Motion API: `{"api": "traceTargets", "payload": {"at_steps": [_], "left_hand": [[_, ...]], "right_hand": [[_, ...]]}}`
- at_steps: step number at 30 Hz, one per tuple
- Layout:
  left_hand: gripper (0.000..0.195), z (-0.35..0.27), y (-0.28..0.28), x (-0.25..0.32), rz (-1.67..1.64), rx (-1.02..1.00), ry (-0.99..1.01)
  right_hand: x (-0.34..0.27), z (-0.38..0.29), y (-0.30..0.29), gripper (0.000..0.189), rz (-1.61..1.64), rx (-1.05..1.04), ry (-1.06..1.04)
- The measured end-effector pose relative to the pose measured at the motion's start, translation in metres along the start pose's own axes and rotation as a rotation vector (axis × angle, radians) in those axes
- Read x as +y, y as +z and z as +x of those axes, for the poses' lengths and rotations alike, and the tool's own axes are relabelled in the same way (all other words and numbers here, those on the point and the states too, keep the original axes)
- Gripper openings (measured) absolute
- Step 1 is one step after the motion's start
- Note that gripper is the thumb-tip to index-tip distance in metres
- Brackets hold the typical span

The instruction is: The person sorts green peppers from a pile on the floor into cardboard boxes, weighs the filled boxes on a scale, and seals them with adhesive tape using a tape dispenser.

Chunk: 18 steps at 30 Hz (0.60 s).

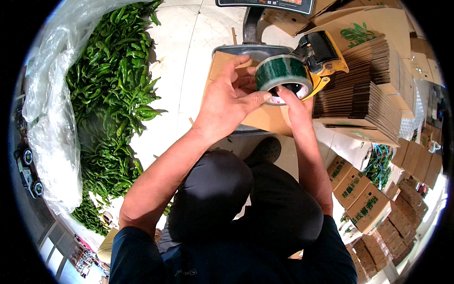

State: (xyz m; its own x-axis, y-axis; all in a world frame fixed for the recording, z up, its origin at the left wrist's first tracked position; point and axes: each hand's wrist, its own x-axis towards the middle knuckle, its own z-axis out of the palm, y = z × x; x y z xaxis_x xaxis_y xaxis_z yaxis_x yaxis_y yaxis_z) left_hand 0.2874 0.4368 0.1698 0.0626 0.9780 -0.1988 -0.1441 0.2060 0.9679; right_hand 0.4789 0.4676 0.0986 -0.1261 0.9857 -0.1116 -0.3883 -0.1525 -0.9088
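Note:
A roll of green packing tape sits on a yellow and black tape dispenser, held up in front of me. My left hand is at the roll's left side, its thumb by the lower rim and its other fingers spread behind. My right hand grips the roll from below, with a digit inside the core; its other fingers are hidden. Beneath both hands a flat brown cardboard piece lies on the black platform of a scale.
A long heap of green chili peppers lies at left beside clear plastic sheeting. Stacks of folded cardboard boxes stand close at right. Closed cartons are farther down that side. The scale's display unit is at the top.

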Motion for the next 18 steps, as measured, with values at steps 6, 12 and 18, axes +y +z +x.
{"api": "traceTargets", "payload": {"at_steps": [6, 12, 18], "left_hand": [[0.055, 0.000, 0.005, 0.000, -0.013, 0.068, 0.051], [0.035, -0.004, 0.002, -0.003, -0.020, 0.062, -0.033], [0.019, -0.007, 0.002, -0.006, -0.071, 0.058, 0.059]], "right_hand": [[-0.005, 0.000, 0.004, 0.039, -0.114, -0.041, -0.035], [-0.007, -0.002, 0.006, 0.036, -0.109, -0.004, -0.047], [-0.010, -0.003, 0.008, 0.028, -0.171, -0.023, -0.045]]}}
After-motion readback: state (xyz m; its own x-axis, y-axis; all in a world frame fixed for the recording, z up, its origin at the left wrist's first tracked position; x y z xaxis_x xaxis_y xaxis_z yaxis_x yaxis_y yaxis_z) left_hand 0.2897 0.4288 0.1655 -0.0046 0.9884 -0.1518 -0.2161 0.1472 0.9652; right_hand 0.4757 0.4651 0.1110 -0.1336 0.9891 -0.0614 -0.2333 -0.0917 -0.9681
